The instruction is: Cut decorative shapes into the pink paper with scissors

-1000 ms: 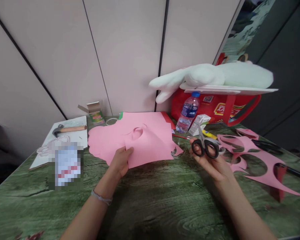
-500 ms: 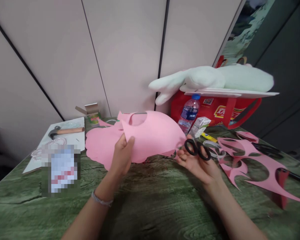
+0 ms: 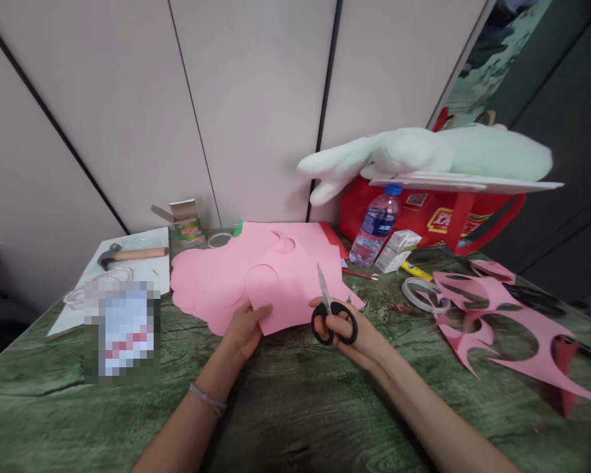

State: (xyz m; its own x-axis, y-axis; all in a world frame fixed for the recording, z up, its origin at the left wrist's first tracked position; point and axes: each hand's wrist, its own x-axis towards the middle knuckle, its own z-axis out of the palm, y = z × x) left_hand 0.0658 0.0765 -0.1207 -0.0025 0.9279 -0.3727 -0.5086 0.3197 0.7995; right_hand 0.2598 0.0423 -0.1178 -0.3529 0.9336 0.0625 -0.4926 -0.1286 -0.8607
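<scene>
Between the thumb and fingers of my left hand [image 3: 246,328] is the near edge of a pink sheet of paper [image 3: 295,299], which has a rounded cut in it. My right hand [image 3: 347,332] grips black-handled scissors [image 3: 326,295], fingers through the loops. Their blades look closed and point up and away from me, over the sheet's right part. Under and left of the held sheet lie pink paper pieces with scalloped edges [image 3: 197,282]. More pink paper [image 3: 305,230] lies flat behind it.
At right are pink paper offcuts [image 3: 515,315], a tape roll [image 3: 408,292], a yellow tube [image 3: 416,270], a small box [image 3: 398,249] and a water bottle [image 3: 377,223]. A red bag [image 3: 423,217] stands behind. A hammer [image 3: 138,253] lies on a white board [image 3: 160,279] at left.
The pink sheet has come down flatter onto the table pieces. My right hand has moved left and turned, so the scissors' blades now point away from me.
</scene>
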